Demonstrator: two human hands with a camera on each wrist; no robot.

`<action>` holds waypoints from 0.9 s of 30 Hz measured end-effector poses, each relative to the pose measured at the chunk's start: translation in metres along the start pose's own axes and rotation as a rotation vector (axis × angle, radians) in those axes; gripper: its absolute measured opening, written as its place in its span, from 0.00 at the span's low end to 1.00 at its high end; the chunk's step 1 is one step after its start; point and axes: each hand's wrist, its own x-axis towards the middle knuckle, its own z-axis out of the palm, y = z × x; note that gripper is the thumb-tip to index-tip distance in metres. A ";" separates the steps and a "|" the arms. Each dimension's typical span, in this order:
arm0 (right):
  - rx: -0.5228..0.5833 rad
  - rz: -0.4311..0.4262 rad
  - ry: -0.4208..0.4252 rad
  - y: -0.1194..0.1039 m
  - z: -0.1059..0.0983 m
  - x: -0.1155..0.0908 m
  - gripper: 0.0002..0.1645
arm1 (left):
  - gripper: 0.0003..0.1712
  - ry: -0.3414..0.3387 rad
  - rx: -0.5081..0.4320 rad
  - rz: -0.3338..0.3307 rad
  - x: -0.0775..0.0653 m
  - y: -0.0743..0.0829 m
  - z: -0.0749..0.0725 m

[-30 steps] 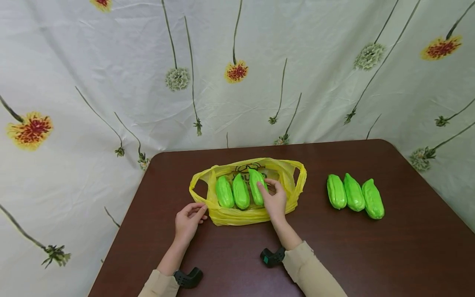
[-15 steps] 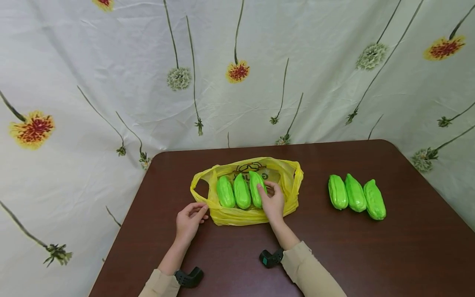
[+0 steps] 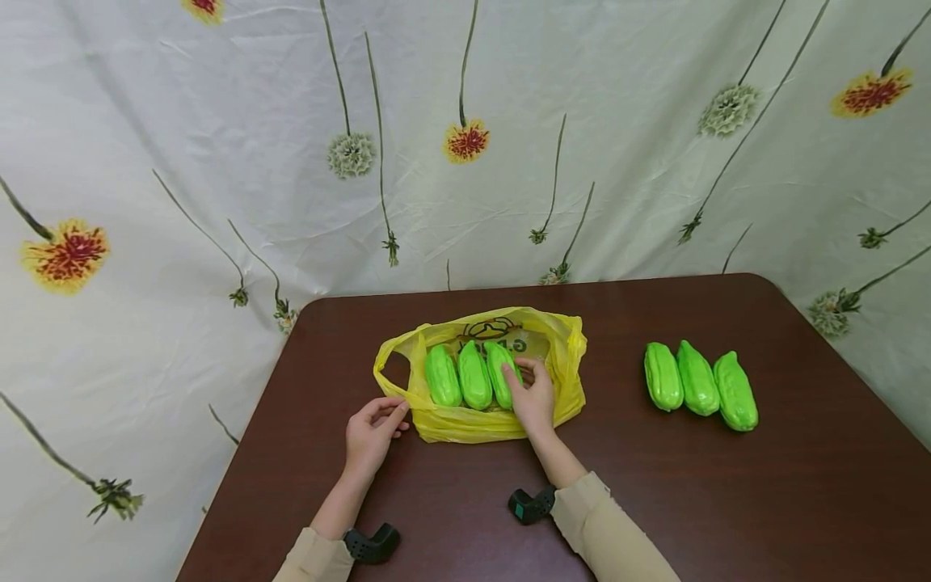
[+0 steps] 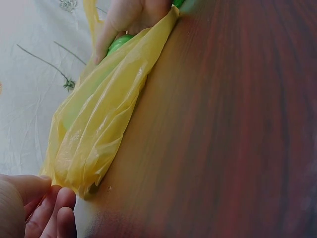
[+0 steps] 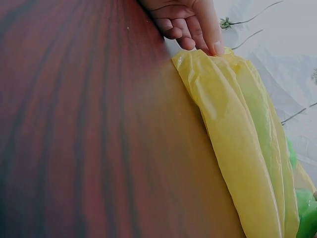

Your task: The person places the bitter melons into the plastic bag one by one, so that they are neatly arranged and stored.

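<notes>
A yellow plastic bag (image 3: 465, 428) lies with its mouth spread, and three glossy green papaya-shaped fruits stand side by side in it. My left hand (image 3: 369, 436) pinches the bag's near left edge between thumb and fingers; in the left wrist view this hand (image 4: 32, 206) is at the bottom left corner. With thumb and fingers, my right hand (image 3: 534, 400) grips the rightmost green papaya-shaped fruit (image 3: 498, 368) inside the bag. The left papaya-shaped fruit (image 3: 441, 376) and the middle papaya-shaped fruit (image 3: 474, 376) lean close beside it. The bag's near side hides their lower ends.
On the dark brown table (image 3: 640, 501), three more green papaya-shaped fruits (image 3: 698, 380) lie in a row to the right of the bag. A floral white cloth (image 3: 407, 194) hangs behind the table. One bag handle (image 3: 381, 368) loops out at the left.
My right hand has shifted slightly left and down, bringing the rightmost fruit closer to the middle one. The bag's right handle has folded inward. My left hand stays at the edge.
</notes>
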 end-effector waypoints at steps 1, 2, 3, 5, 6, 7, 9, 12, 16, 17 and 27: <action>-0.015 0.003 -0.010 0.000 0.000 0.000 0.22 | 0.10 0.000 -0.001 0.000 0.000 0.000 0.000; -0.029 0.005 -0.023 0.001 0.000 0.000 0.22 | 0.10 0.001 -0.002 -0.001 0.000 0.000 0.000; -0.044 0.007 -0.036 0.001 0.000 0.000 0.23 | 0.10 0.001 -0.002 -0.002 0.000 0.000 0.000; -0.073 0.012 -0.063 -0.001 -0.001 0.000 0.25 | 0.10 0.001 -0.002 -0.004 0.000 0.000 0.000; -0.086 0.013 -0.075 -0.002 -0.001 -0.001 0.26 | 0.10 0.000 -0.002 -0.005 0.000 0.000 0.000; -0.096 0.015 -0.088 -0.003 -0.002 -0.001 0.27 | 0.10 0.000 -0.001 -0.005 0.000 0.000 0.000; -0.119 0.015 -0.116 -0.006 -0.004 0.000 0.29 | 0.10 -0.003 0.000 -0.005 0.000 0.000 0.000; -0.152 0.021 -0.160 -0.010 -0.007 0.001 0.31 | 0.10 -0.004 0.003 -0.003 0.000 0.000 0.000; -0.149 0.048 -0.202 -0.015 -0.012 0.002 0.32 | 0.10 -0.006 0.014 -0.002 0.001 0.000 0.000; -0.136 0.058 -0.207 -0.016 -0.014 0.003 0.32 | 0.10 -0.006 0.017 -0.003 0.001 0.001 0.000; -0.010 0.094 -0.179 -0.034 -0.030 0.008 0.33 | 0.10 -0.001 0.022 0.002 0.000 0.001 0.000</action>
